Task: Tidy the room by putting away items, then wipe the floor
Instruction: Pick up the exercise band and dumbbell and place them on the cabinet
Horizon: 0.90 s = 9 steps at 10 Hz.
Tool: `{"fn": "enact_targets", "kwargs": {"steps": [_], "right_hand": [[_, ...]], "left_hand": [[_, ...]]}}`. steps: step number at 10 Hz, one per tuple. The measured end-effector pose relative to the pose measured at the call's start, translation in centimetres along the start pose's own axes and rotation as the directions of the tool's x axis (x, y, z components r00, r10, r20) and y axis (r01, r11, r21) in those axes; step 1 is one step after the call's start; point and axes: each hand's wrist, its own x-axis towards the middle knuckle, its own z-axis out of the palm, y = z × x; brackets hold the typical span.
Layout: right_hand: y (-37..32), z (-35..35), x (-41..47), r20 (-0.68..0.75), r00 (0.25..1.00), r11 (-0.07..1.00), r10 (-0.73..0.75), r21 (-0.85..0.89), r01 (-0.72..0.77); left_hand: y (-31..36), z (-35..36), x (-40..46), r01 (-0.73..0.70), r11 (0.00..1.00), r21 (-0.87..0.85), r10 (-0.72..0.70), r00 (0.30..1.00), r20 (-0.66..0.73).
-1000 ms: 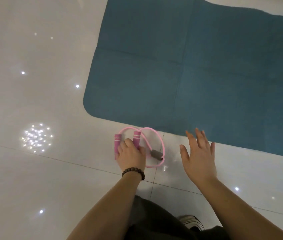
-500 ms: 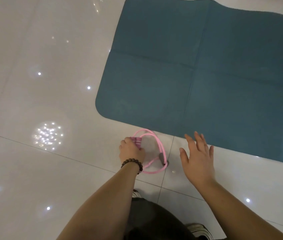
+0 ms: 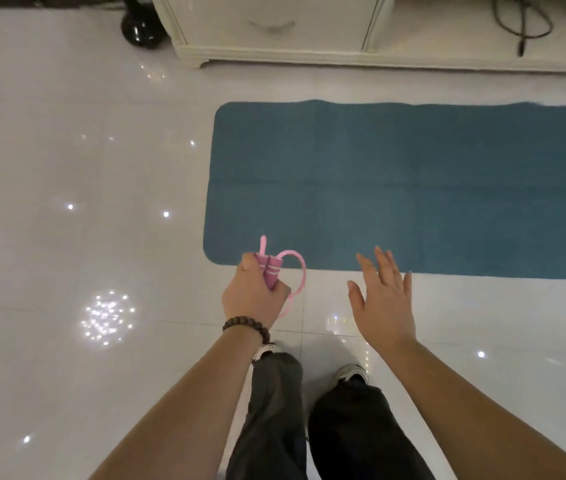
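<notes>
My left hand [image 3: 252,296], with a bead bracelet at the wrist, is shut on the two pink handles of a pink skipping rope [image 3: 269,268]. The handles stick up out of my fist and the thin pink cord loops out to the right, off the floor. My right hand [image 3: 381,299] hovers open beside it with fingers spread, holding nothing. Both hands are just in front of the near left corner of a teal mat [image 3: 395,188] that lies flat on the glossy white tiled floor [image 3: 67,254].
A cream cabinet [image 3: 274,29] with a drawer stands along the far wall behind the mat. A black round base [image 3: 141,29] sits to its left and a dark cable [image 3: 523,26] hangs at the far right. My legs and shoes [image 3: 350,372] are below.
My left hand closed on the rope's handles and lifted it off the floor. My view rose and pulled back, bringing the cabinet and my legs into sight. My right hand stayed open.
</notes>
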Motion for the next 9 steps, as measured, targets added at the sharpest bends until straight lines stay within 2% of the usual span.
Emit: {"fn": "enact_targets", "kwargs": {"steps": [2,4,5,7,9], "right_hand": [[-1.8,-13.8,-9.3,-0.123,0.990,0.996,0.068,0.064,-0.060],[0.6,-21.0,-17.3,-0.253,0.938,0.970,0.235,0.122,-0.210],[2.8,-22.9,-21.0,-0.333,0.863,0.922,0.380,0.203,-0.328],[8.3,-24.8,-28.7,-0.387,0.666,0.770,0.637,0.351,-0.533],[15.4,-25.6,-35.2,-0.379,0.488,0.618,0.786,0.450,-0.645]], "left_hand": [[10.6,-12.7,-8.8,-0.244,0.968,0.057,0.243,0.970,0.019],[18.9,-18.5,-14.4,-0.433,0.894,0.117,0.424,0.901,0.091],[22.7,-18.8,-16.2,-0.518,0.850,0.099,0.505,0.853,0.131],[29.8,-15.9,-21.1,-0.689,0.716,0.111,0.651,0.717,0.251],[37.0,-9.5,-28.0,-0.817,0.571,0.076,0.750,0.557,0.355]]}}
